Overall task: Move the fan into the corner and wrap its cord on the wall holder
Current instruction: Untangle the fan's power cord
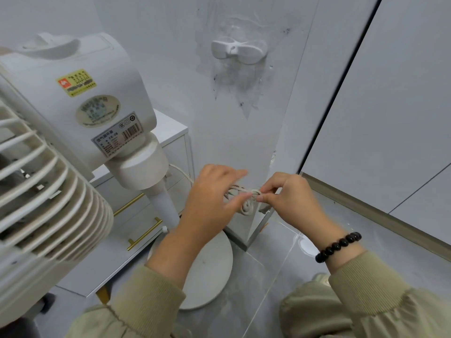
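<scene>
The white pedestal fan (80,111) fills the left side, its grille at the near left and its round base (207,269) on the floor below my arms. Its pale cord (245,201) is bunched in loops between my hands in front of the wall's corner. My left hand (210,203) holds the bundle with fingers curled round it. My right hand (290,198) pinches a loop of the cord between thumb and fingertips. The white wall holder (238,51) is fixed high on the wall above, with nothing on it.
A white cabinet (170,135) with gold handles stands behind the fan's pole. The projecting wall corner (256,230) meets the grey tiled floor (280,269). White wall panels with a baseboard (366,208) run along the right.
</scene>
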`<state>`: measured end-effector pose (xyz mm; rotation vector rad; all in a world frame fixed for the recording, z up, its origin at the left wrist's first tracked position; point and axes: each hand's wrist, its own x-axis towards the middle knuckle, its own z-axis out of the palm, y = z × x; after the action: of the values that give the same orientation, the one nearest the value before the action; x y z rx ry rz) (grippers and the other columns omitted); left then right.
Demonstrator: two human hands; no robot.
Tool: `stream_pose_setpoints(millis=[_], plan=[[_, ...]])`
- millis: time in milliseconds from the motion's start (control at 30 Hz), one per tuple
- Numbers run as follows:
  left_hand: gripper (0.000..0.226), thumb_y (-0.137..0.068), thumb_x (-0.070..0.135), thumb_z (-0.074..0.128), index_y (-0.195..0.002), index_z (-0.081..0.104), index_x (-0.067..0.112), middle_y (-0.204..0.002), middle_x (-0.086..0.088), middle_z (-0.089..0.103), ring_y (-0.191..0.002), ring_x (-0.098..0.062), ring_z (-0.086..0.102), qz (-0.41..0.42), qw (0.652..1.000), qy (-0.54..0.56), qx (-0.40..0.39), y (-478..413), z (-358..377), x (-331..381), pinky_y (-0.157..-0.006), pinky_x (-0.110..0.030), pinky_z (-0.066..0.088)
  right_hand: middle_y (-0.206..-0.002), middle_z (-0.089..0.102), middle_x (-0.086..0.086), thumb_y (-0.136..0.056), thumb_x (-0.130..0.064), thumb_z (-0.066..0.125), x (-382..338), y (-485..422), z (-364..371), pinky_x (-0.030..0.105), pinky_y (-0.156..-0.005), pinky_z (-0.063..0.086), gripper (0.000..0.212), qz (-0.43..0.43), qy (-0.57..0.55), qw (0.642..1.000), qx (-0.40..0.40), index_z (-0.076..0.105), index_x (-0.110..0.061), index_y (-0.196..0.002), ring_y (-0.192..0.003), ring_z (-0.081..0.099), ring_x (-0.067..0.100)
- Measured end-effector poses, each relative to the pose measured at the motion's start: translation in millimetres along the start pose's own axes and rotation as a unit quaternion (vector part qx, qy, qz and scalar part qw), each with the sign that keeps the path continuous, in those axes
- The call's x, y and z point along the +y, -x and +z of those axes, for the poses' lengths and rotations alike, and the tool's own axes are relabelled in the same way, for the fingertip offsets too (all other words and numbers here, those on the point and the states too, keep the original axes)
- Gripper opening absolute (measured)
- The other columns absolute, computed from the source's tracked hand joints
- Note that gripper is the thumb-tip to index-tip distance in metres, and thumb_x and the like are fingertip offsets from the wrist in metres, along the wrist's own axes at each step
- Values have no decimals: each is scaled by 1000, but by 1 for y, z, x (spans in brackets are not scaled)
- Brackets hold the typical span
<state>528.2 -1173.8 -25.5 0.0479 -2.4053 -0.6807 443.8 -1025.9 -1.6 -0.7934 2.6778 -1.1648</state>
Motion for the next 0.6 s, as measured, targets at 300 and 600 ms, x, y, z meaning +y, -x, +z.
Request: stream_pose_setpoints(millis=[300,600], plan=[[16,-86,7,52,-75,65,6,-72,-2,63,-63,-10,55,26,994,-15,109,3,6,3,-56,-24,45,-75,64,20,-86,-8,62,-7,-1,10,33,-67,44,17,23,-118,993,-4,67,-5,-70,-68,52,23],[25,-97,3,40,-82,52,19,-77,-6,59,-69,-9,69,-373,832,369,180,-9,-11,16,-63,-20,53,-60,50,1,-94,-11,49,4,-3,17,22,-54,34,33,105,-185,973,-89,57,-13,-62,-53,41,11]])
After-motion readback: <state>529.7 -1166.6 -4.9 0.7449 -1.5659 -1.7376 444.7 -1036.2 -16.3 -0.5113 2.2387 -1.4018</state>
